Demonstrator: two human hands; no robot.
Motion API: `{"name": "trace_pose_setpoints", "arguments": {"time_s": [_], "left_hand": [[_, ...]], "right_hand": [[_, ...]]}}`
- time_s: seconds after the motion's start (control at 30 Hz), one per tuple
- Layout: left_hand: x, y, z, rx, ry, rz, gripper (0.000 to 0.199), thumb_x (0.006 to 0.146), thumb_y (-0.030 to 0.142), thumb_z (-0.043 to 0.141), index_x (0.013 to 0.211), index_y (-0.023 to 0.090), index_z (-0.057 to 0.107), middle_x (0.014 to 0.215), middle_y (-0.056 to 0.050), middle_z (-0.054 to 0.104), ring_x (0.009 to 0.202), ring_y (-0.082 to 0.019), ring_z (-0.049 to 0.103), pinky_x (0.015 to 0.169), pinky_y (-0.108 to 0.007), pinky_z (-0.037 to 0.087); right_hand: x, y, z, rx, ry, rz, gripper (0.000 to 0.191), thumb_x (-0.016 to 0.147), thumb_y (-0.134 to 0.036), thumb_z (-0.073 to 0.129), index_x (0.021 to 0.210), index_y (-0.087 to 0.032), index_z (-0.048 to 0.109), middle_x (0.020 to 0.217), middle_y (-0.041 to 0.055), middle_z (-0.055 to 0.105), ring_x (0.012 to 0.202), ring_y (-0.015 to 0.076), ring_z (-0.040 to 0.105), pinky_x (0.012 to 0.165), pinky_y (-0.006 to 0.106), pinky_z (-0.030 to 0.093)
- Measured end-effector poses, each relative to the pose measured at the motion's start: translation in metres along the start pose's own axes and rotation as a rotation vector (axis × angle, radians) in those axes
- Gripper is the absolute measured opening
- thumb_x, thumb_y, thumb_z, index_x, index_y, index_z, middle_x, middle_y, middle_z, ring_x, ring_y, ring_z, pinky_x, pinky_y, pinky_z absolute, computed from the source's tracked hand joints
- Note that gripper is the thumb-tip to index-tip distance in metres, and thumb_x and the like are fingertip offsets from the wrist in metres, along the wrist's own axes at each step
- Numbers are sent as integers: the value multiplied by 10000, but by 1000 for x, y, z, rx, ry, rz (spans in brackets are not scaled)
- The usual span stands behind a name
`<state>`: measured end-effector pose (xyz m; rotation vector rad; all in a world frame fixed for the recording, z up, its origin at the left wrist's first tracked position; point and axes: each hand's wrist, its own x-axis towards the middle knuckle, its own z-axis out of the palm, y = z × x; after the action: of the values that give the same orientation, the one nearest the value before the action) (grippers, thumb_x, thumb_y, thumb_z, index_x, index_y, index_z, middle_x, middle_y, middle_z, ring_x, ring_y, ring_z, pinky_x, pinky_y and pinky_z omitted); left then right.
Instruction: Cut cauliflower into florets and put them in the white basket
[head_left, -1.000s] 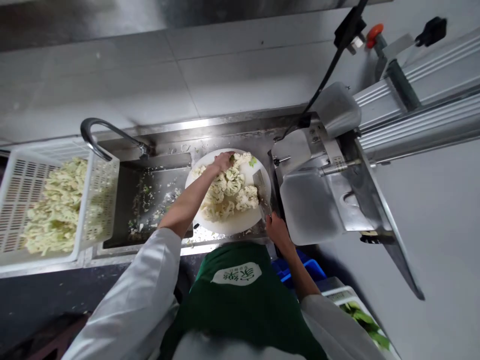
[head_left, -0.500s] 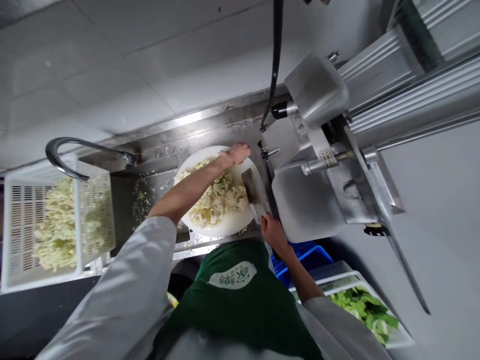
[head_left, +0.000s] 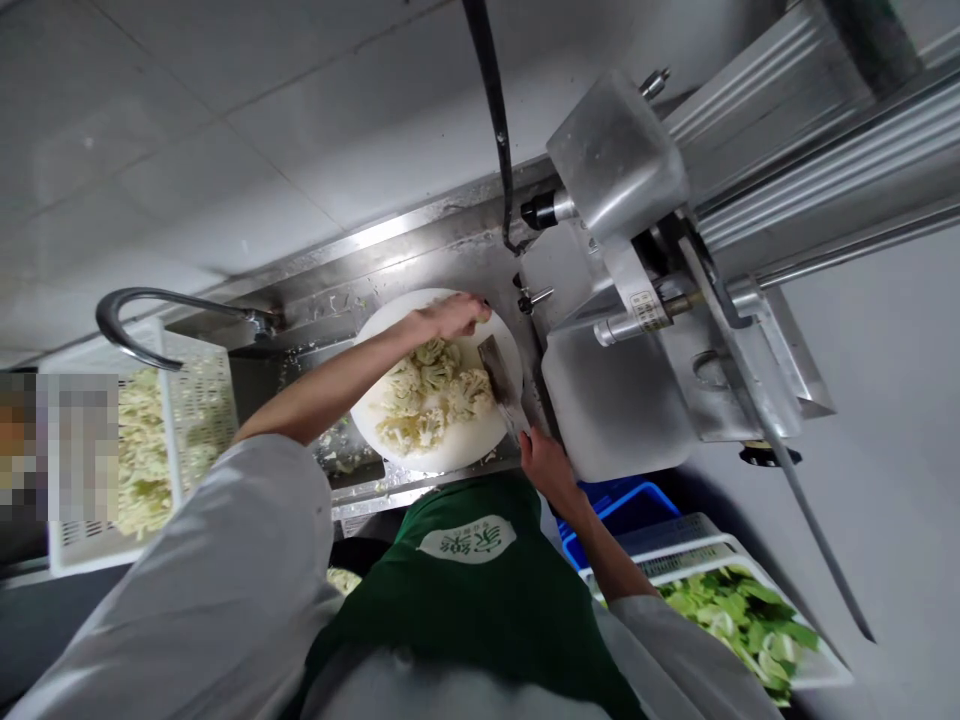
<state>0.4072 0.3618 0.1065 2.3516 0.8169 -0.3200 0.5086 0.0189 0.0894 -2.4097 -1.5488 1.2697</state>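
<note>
My right hand (head_left: 549, 464) grips the handle of a cleaver (head_left: 501, 378), whose broad blade rests over the right side of a round white cutting board (head_left: 480, 448). Cut cauliflower (head_left: 431, 390) lies in a heap on the board, left of the blade. Across the heap reaches my left arm, and my left hand (head_left: 457, 314) is closed near the board's far right edge. A small pale bit shows at its fingertips, too little to name. The blade lies just below that hand, apart from it.
A white basket of cauliflower (head_left: 142, 450) stands at the left under a curved faucet (head_left: 135, 294). On the right are a metal slicing machine (head_left: 615, 400), a blue crate (head_left: 626, 515) and a white basket of leafy greens (head_left: 739, 620). A black hose (head_left: 495, 110) hangs at the back.
My left hand has shifted slightly left and its fingers have curled in. The right hand keeps its grip on the cleaver. The view has turned a little, and a blurred patch shows at far left.
</note>
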Motion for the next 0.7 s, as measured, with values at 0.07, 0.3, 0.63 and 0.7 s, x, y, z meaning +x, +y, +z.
{"name": "trace_pose_setpoints", "arguments": {"time_s": [0.07, 0.3, 0.63, 0.7], "left_hand": [[-24, -1, 11, 80, -129, -11, 208, 732, 102, 645, 885, 192, 754, 1151, -105, 710, 1089, -297, 666, 1005, -391, 484], [-38, -9, 33, 124, -307, 2, 183, 753, 53, 603, 790, 192, 716, 1131, -97, 726, 1163, -268, 634, 1127, -384, 432], [-96, -17, -12, -508, 253, -12, 216, 802, 312, 754, 942, 150, 726, 933, -62, 725, 810, -182, 672, 778, -300, 554], [-147, -30, -5, -818, 581, -125, 334, 762, 415, 817, 945, 164, 694, 800, -21, 675, 620, -135, 617, 618, -276, 533]], "right_hand": [[1, 1, 0, -9, -8, 0, 319, 1092, -331, 359, 1110, -145, 618, 901, 126, 754, 807, 226, 713, 666, 286, 365], [4, 3, 0, -40, 9, -1, 313, 1086, -335, 376, 1107, -142, 623, 906, 119, 753, 821, 230, 708, 680, 289, 369], [4, 8, 11, -47, 63, 4, 337, 1082, -342, 382, 1090, -135, 648, 919, 126, 745, 806, 219, 686, 698, 291, 362], [4, 8, 9, -59, 63, 5, 338, 1080, -348, 379, 1090, -145, 650, 899, 114, 739, 796, 213, 674, 687, 287, 351]]}}
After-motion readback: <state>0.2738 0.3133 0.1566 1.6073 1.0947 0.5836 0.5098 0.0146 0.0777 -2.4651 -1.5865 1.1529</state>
